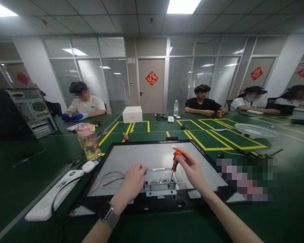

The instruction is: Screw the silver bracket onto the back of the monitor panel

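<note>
An opened monitor back panel (152, 155) with a black frame lies flat before me on the green table. Near its front edge sits a small metal shield box (160, 182). My right hand (191, 168) is closed round an orange-and-black screwdriver (175, 162), held upright with its tip down on the box. My left hand (132, 182), a watch on its wrist, rests with curled fingers against the box's left edge. Thin coloured wires (107, 179) run across the panel left of that hand.
A pink-lidded bottle (88, 141), a white mouse (88, 166) and a white casing (53, 195) lie left. A computer tower (22, 113) stands far left. A white box (132, 114), water bottle (175, 108) and fan grille (255, 130) sit farther back. Several people sit around the table.
</note>
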Demonstrator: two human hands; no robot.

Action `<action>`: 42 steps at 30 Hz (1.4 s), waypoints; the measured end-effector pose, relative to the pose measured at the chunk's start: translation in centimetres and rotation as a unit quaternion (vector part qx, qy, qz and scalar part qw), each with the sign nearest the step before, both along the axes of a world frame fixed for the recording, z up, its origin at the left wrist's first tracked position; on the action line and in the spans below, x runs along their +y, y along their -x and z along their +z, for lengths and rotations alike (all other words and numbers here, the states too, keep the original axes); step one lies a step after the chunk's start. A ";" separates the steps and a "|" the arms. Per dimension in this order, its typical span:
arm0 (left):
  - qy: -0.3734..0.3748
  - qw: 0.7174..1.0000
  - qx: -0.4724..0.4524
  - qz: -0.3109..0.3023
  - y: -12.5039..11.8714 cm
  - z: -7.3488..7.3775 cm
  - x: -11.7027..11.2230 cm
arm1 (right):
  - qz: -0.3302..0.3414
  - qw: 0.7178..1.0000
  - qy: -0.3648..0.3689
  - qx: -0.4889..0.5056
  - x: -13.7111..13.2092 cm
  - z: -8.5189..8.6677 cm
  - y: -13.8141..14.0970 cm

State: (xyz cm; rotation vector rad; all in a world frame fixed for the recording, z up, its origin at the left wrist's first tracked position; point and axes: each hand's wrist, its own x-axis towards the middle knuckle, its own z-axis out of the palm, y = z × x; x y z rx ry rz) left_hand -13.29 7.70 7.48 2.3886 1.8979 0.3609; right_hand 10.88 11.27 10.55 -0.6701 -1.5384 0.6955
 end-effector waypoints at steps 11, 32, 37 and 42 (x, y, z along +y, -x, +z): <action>-0.011 1.000 0.004 -0.008 0.0 0.0 0.0 | -0.004 0.997 0.034 0.071 0.1 -0.9 0.0; -0.013 1.000 0.002 -0.015 0.1 -0.3 0.3 | 0.076 0.987 0.110 0.086 0.6 -1.0 -1.0; -0.013 1.000 0.004 -0.013 0.1 -0.1 0.1 | 0.071 0.988 0.099 0.092 0.7 -1.1 -1.1; -0.012 1.000 0.002 -0.012 0.2 -0.3 0.3 | 0.074 0.988 0.099 0.092 0.5 -0.5 -1.3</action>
